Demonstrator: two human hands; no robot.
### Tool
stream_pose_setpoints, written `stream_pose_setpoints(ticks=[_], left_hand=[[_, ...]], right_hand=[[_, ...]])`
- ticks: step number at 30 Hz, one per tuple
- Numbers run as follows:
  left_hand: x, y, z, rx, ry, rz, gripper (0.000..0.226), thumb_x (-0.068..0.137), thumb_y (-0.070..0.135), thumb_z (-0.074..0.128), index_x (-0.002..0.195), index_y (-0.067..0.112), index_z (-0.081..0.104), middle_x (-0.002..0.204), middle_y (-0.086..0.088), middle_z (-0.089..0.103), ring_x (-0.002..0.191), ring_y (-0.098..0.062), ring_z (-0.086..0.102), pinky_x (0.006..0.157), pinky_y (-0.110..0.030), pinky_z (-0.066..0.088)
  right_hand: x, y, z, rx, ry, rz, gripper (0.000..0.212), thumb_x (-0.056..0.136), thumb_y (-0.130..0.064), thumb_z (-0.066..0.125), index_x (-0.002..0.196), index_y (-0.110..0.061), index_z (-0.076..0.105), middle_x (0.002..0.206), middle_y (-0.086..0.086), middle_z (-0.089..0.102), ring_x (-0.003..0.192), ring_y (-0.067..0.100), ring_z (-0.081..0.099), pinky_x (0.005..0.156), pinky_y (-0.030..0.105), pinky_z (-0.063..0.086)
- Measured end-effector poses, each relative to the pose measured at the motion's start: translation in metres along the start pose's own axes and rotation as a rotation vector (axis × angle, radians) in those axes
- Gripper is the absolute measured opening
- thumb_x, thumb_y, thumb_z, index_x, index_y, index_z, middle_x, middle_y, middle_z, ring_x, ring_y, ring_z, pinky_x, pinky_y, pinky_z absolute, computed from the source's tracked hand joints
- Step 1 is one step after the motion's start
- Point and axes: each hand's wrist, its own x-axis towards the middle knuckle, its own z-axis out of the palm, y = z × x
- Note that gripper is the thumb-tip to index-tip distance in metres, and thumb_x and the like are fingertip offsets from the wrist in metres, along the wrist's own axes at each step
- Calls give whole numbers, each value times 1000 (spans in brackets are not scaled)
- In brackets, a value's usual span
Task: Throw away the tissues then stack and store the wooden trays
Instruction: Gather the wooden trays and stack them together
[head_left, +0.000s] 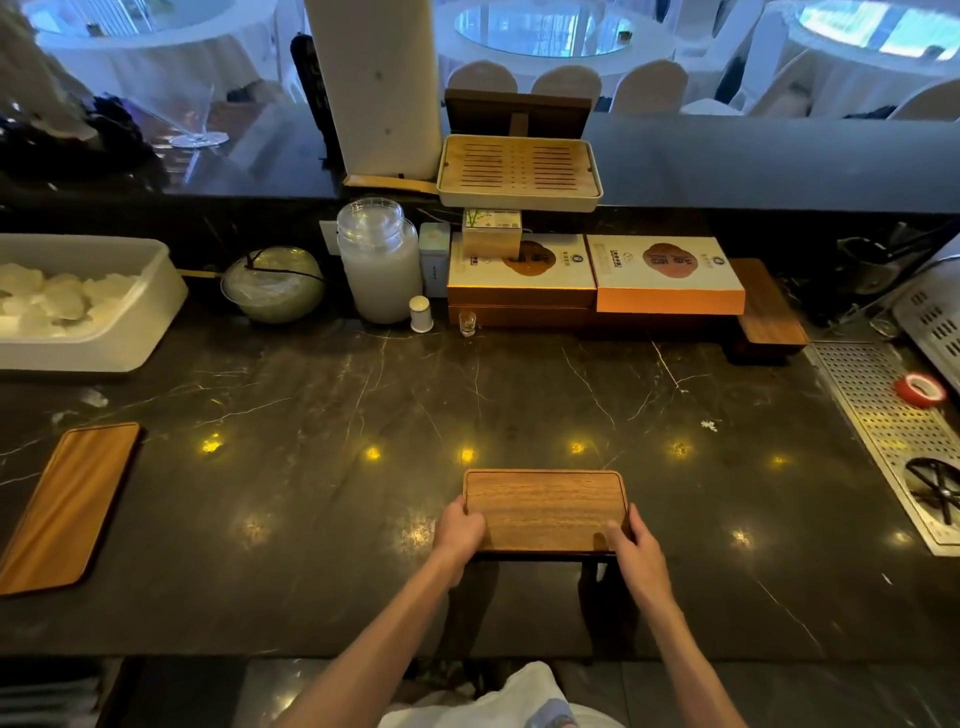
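A rectangular wooden tray (543, 506) is held just above the dark marble counter (311, 519) in front of me. My left hand (460, 527) grips its near left corner, and my right hand (631, 545) grips its near right corner, thumb on top. A second wooden tray (67, 506) lies flat at the counter's left edge. A darker wooden tray stack (766, 312) sits at the back right beside orange boxes. I see no tissues on the counter apart from a tiny white scrap (709, 425).
At the back stand a glass jar (379, 260), a green bowl (272, 283), orange boxes (667, 280), a slatted bamboo tray (519, 169) and a white tub (78, 306) on the left. A perforated metal drain (883, 431) with a red tape roll (919, 389) runs along the right.
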Motion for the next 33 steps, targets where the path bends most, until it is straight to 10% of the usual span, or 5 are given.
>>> stream_pose_setpoints(ticks=[13, 20, 26, 33], left_hand=[[-2, 5, -10, 7, -83, 1, 29, 97, 7, 49, 124, 13, 57, 102, 3, 65, 92, -10, 64, 68, -24, 56], [-5, -6, -48, -159, -77, -93, 51, 98, 7, 48, 147, 7, 34, 139, -16, 51, 130, -28, 49, 108, -40, 42], [-9, -21, -129, -322, 65, -110, 35, 98, 7, 47, 133, 7, 48, 117, -15, 63, 97, -26, 61, 83, -35, 48], [-13, -34, -280, -446, 344, -15, 24, 95, -1, 45, 116, 7, 54, 98, -14, 62, 63, -16, 54, 37, -16, 44]], right_hand=[[-2, 2, -3, 5, 50, -47, 60, 92, -15, 64, 146, -25, 39, 140, 2, 56, 133, 20, 48, 106, 45, 42], [-19, -20, 12, -312, 120, -242, 64, 89, -14, 64, 146, -26, 37, 146, -3, 44, 140, 20, 37, 115, 45, 24], [-55, -64, 102, -598, -108, -493, 54, 93, -11, 56, 146, -18, 43, 155, -1, 37, 149, 15, 19, 120, 32, -2], [-90, -154, 236, -620, -497, -632, 36, 98, -21, 52, 133, -21, 59, 131, -2, 63, 123, 12, 57, 103, 24, 43]])
